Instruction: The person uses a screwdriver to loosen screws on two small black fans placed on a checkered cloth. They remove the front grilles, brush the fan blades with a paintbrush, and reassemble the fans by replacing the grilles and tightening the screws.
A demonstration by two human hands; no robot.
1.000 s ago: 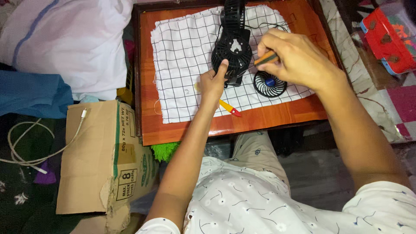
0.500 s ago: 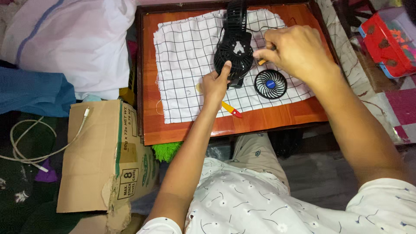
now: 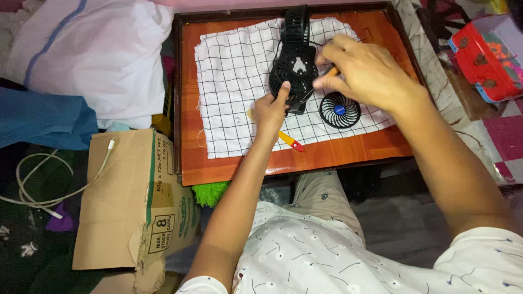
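On a white black-gridded cloth [image 3: 239, 92] covering a wooden tray-table [image 3: 190, 158], a black handheld fan body [image 3: 294, 65] lies lengthwise, handle pointing away, steadied by the left hand [image 3: 271, 109] while the right hand [image 3: 365, 71], shifted slightly leftward since earlier, pinches an orange-handled tool [image 3: 331, 71].

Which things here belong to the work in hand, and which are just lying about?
In use:
left hand steadying the black plastic fan body
right hand gripping an orange-handled tool
round black fan grille
white checked cloth

Lying about:
brown cardboard box
white cable
red box
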